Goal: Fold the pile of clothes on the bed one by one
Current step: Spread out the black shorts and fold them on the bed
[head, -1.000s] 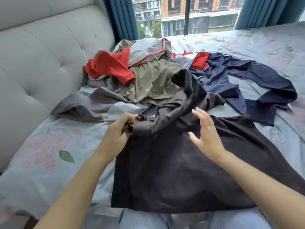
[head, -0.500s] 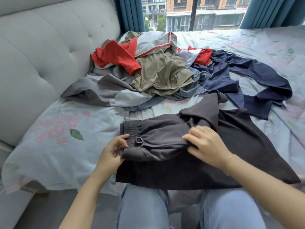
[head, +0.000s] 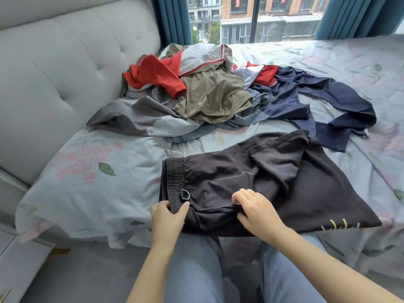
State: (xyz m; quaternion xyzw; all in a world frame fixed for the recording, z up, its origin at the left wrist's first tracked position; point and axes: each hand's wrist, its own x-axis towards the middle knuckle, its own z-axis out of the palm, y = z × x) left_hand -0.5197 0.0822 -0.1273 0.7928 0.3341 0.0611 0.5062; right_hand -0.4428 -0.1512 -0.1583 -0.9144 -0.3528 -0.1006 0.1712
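1. Bedroom with a window and blue curtains (head: 172, 20) behind; floral-sheeted bed (head: 91, 171) takes up most of the view, grey tufted headboard (head: 54, 68) on the left.
2. Change vs a second ago: dark shorts (head: 251, 176), then lifted and draped off the pile, now lie flat near the front bed edge, one half folded over the other.
3. Left hand (head: 168, 217) pinches the waistband corner by the metal ring (head: 185, 194); right hand (head: 258, 209) has its fingers curled, gripping the near fold edge.
4. Judgement: first fold done, another fold probably needed before setting aside.
5. Unfolded pile (head: 207, 90) sits behind, apart from the shorts; navy garment (head: 328, 99) trails to the right.
6. Room: bare sheet left of the shorts and far right; shorts' near edge lies at the mattress edge, above the person's knees.
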